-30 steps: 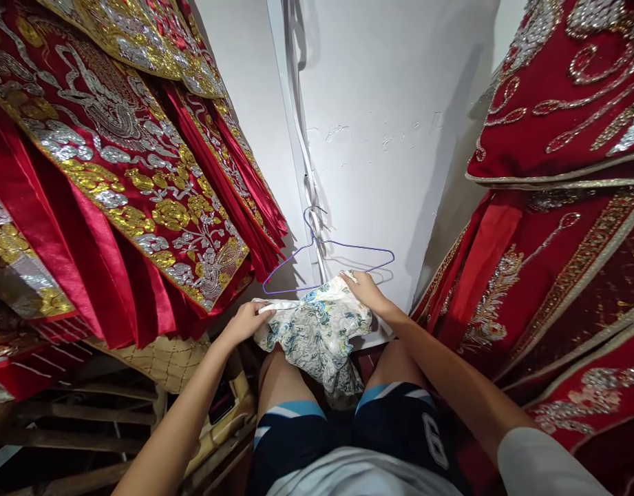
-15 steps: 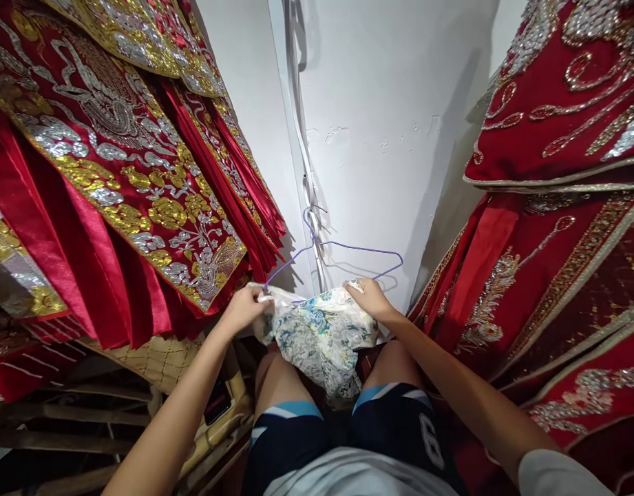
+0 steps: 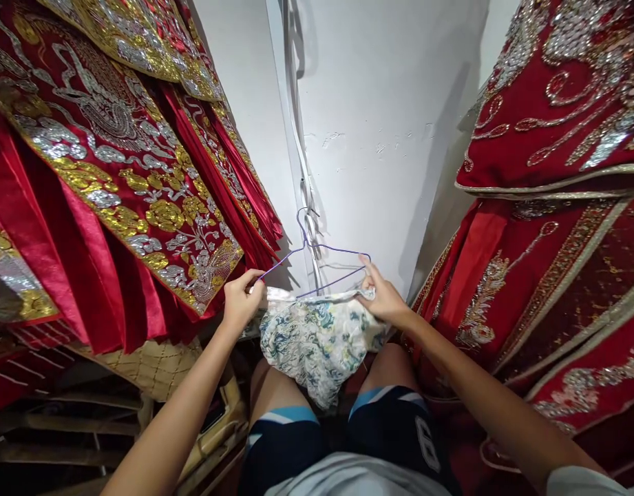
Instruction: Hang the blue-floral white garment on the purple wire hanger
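A white garment with a blue and yellow floral print (image 3: pixel 321 337) hangs in front of my thighs, its top edge stretched between my hands. My left hand (image 3: pixel 243 301) is closed on the garment's left end, close against the hanger's left corner. On the other side, my right hand (image 3: pixel 381 293) pinches the garment's edge, with a finger up at the hanger's right corner. The thin purple hanger (image 3: pixel 333 248) is at the wall, its lower bar running just above and partly behind the garment's edge. What its hook rests on is hard to make out.
Red costumes with gold and silver sequins (image 3: pixel 164 213) hang close on the left; beaded red garments (image 3: pixel 544 138) hang on the right. A white wall (image 3: pixel 368 103) with a vertical strip (image 3: pixel 290 103) stands ahead. Bamboo furniture (image 3: pixel 213 427) is at lower left.
The garment's top edge is pulled straighter. My right hand has moved up onto the hanger's right corner, and my left hand slightly up and left. The hanger's right end has shifted left.
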